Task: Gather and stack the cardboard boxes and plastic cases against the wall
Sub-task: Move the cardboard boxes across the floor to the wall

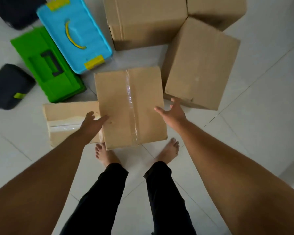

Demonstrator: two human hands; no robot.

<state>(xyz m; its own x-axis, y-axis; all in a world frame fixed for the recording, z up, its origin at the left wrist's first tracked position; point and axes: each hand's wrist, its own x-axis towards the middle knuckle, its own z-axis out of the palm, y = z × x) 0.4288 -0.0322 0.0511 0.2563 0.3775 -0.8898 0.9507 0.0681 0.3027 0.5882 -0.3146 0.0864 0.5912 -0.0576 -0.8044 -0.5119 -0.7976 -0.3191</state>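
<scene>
Both bare forearms fill the near edge of my feed, with black trouser legs and bare feet between them on the pale tiled floor [261,116].

Far centre: the largest cardboard box [146,21], with a second carton [217,9] against its right side. Right of centre: an angled box [202,65].

Centre, just ahead of the toes: the taped box [129,107], clear tape running down its top. It overlaps a flatter box [70,121] on its left.

Far left: blue case [73,31] with yellow handle and latches, close against the green case [46,65]. Further left: near dark case [8,87] and far dark case [17,11].

Left hand [92,122] sits at the taped box's left edge, fingers straight, gripping nothing. Right hand [172,112] hovers just beside the box's right edge, fingers spread wide, holding nothing.
</scene>
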